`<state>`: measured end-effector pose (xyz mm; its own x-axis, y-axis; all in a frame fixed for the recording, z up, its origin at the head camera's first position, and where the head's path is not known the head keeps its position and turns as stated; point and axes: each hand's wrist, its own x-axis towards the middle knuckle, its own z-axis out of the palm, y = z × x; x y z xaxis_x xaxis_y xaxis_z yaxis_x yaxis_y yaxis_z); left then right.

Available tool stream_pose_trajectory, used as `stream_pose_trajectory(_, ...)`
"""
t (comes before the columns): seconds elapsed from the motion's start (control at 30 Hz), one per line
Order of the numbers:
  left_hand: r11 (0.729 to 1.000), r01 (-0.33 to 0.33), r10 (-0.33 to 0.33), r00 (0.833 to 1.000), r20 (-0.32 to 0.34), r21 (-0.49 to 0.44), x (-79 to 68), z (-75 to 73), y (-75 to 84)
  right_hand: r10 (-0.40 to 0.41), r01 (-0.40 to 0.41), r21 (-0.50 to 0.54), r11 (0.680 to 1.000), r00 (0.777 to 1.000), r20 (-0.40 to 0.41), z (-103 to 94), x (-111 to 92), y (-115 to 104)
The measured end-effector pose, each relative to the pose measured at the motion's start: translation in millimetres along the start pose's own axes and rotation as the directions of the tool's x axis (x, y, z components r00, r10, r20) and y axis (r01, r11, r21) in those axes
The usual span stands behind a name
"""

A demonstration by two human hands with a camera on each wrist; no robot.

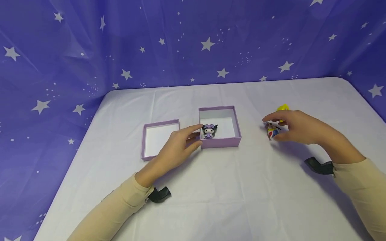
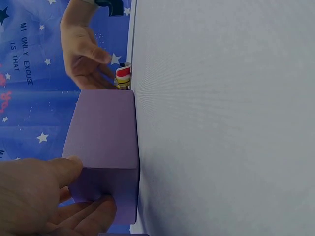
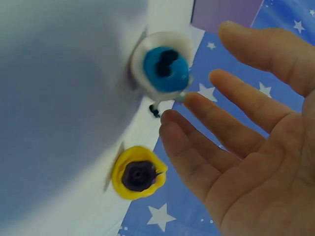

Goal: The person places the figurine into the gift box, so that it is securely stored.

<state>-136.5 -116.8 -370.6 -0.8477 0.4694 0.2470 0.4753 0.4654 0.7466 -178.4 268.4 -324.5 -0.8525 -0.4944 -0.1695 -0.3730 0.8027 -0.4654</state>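
Observation:
My left hand (image 1: 181, 144) rests against the left wall of a small purple box (image 1: 221, 142), fingers and thumb touching its side and near corner. Inside that box, by the left wall, stands a small figurine (image 1: 209, 131) with black ears and a purple cap. Over to the right, my right hand (image 1: 304, 127) is spread about a small red, white and blue figurine (image 1: 273, 132). The right wrist view shows a gap between those fingers and the figurine's blue and white underside (image 3: 167, 69). Just behind is a yellow figurine (image 1: 283, 107), partly hidden by the hand.
A shallow purple lid (image 1: 145, 142) with a white inside lies left of the box, partly behind my left hand. White cloth (image 1: 235, 187) covers the table. A blue curtain with stars (image 1: 181, 43) hangs behind it.

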Motion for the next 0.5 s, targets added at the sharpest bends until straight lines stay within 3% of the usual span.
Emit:
stream_pose_trajectory(0.27, 1.000, 0.004, -0.004, 1.000, -0.006, 0.004, 0.6, -1.2, 3.0, -0.023, 0.023, 0.004, 1.000, 0.999, 0.042, 3.2, -0.9, 5.7)
stream_pose_trajectory(0.5, 1.000, 0.007, -0.007, 1.000, -0.005, 0.003, 0.7, -0.3, 3.2, -0.067, 0.067, -0.001, 0.998, 0.998, 0.011, 8.0, 3.7, 8.9)
